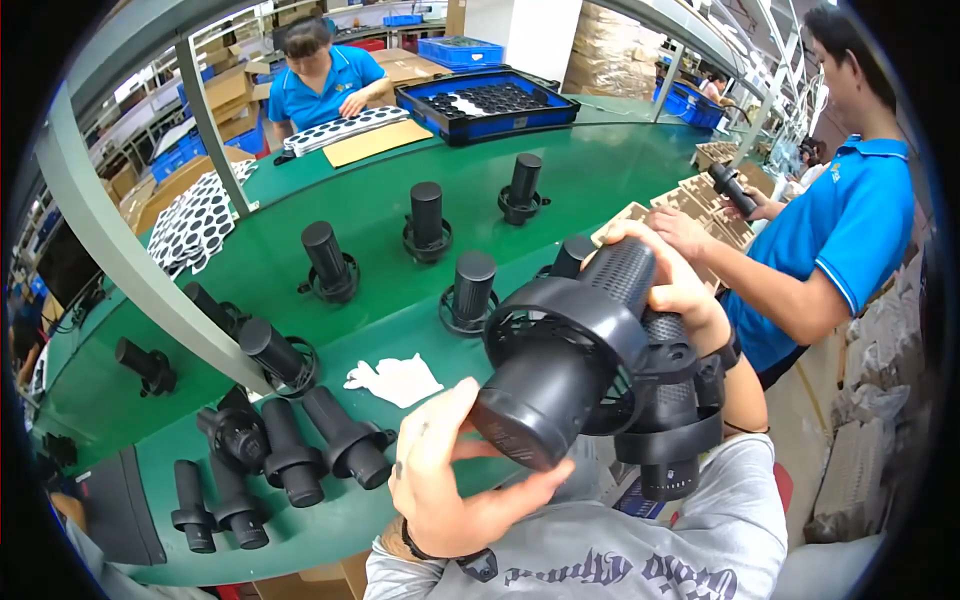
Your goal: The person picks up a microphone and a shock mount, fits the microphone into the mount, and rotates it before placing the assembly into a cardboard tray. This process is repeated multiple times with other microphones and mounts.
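Note:
Close in front of me is a black microphone (pixel 540 390) in a round shock mount, tilted with its flat end toward my lower left. My left hand (pixel 445 480) grips that flat end between thumb and fingers. Around the mesh top wraps my right hand (pixel 690 285). A second black microphone (pixel 668 440) with a ring mount hangs beneath my right hand, its mesh part against the palm; how the fingers hold it is partly hidden. Left of my hands, several similar microphones (pixel 290 450) lie on the green bench (pixel 400 530), near a crumpled white glove (pixel 395 380).
More microphones stand spaced along the green conveyor (pixel 380 290). Across it a person in blue (pixel 325 85) sits by a black tray (pixel 490 100). At right, another person in blue (pixel 840 240) holds a microphone (pixel 733 190) over cardboard dividers (pixel 715 205). A metal post (pixel 150 260) rises at left.

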Demonstrator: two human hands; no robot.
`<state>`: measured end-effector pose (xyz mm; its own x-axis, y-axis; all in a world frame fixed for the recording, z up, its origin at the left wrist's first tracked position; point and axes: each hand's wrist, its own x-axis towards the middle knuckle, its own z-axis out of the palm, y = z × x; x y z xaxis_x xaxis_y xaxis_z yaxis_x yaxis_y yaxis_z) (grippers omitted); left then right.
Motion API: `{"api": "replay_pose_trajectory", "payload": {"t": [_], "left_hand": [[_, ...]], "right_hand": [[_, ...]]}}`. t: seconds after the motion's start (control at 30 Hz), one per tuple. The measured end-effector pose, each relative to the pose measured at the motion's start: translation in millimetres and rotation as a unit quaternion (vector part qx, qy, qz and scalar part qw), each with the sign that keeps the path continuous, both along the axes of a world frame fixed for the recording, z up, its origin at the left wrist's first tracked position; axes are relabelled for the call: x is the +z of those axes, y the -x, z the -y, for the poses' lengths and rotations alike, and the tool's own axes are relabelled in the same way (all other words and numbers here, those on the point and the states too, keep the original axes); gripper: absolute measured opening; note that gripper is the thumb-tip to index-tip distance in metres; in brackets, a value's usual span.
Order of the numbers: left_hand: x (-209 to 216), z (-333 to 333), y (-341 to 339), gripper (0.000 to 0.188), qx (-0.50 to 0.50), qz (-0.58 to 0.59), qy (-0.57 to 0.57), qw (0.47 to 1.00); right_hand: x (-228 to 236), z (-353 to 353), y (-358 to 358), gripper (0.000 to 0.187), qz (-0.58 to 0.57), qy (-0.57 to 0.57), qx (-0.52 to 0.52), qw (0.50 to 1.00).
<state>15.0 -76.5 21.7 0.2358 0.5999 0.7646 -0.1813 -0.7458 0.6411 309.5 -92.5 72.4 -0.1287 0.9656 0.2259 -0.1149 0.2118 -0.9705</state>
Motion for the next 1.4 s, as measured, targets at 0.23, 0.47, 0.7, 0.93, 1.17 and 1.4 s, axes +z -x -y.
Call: {"api": "replay_pose_trajectory", "payload": {"t": [0.23,0.47,0.7,0.93,1.17,1.4], "left_hand": [[1.6,3.5,5.1,0.079,0.062,-0.025,-0.006,0.998],[3.9,4.7,-1.2,0.081,0.103,-0.068,-0.04,0.991],[7.5,-6.3,-5.9,0.072,0.071,-0.085,-0.052,0.993],[5.4,-16.2,-7.7,0.049,0.048,-0.143,-0.146,0.978],[11.3,-25.6,-9.7,0.048,0.065,-0.151,-0.235,0.958],[10.8,-17.1,-16.3,0.053,0.101,-0.182,-0.335,0.919]], "right_hand": [[-5.4,-15.1,13.8,0.082,0.017,0.023,0.006,1.0],[-6.5,-17.3,14.5,0.078,0.023,0.047,-0.016,0.999],[-9.4,-15.9,8.3,0.076,-0.018,0.05,-0.002,0.999],[-6.7,-10.0,14.8,0.086,-0.041,0.104,-0.068,0.991],[-12.3,-15.1,9.8,0.082,-0.097,0.08,-0.033,0.992],[-17.9,-18.6,-1.0,0.083,-0.108,0.068,0.009,0.992]]}}
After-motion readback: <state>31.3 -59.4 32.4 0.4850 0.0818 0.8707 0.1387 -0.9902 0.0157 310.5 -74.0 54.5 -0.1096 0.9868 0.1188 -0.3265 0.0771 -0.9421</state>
